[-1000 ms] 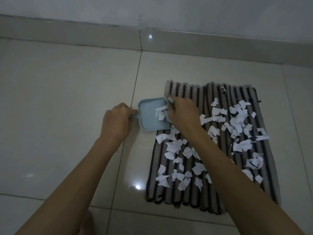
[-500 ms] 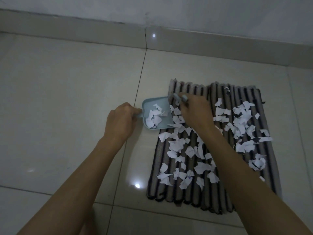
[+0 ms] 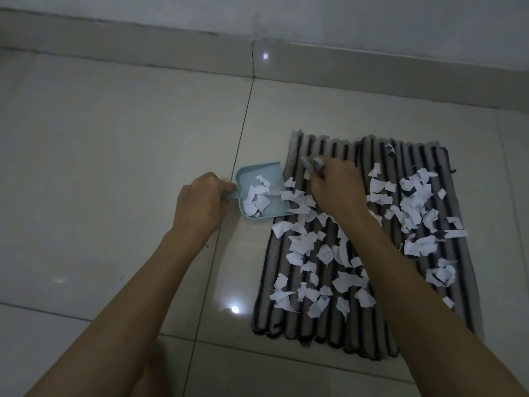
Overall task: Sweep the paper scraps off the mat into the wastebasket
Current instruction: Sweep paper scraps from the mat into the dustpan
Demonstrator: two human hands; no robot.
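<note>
A striped grey and dark mat (image 3: 446, 282) lies on the tiled floor, strewn with several white paper scraps (image 3: 303, 245). My left hand (image 3: 200, 204) grips the handle of a small light-blue dustpan (image 3: 252, 174), which rests against the mat's left edge and holds a few scraps. My right hand (image 3: 337, 187) is closed around a small brush (image 3: 310, 163), whose handle end pokes out above the fingers; the bristles are hidden under the hand. No wastebasket is in view.
Glossy pale floor tiles (image 3: 114, 167) surround the mat. A low skirting and wall (image 3: 343, 70) run along the far side. My forearms reach in from the bottom edge.
My right hand with the brush has pulled back to the right from the dustpan's mouth onto the mat. More scraps now lie in the dustpan. The left hand holds the pan steady.
</note>
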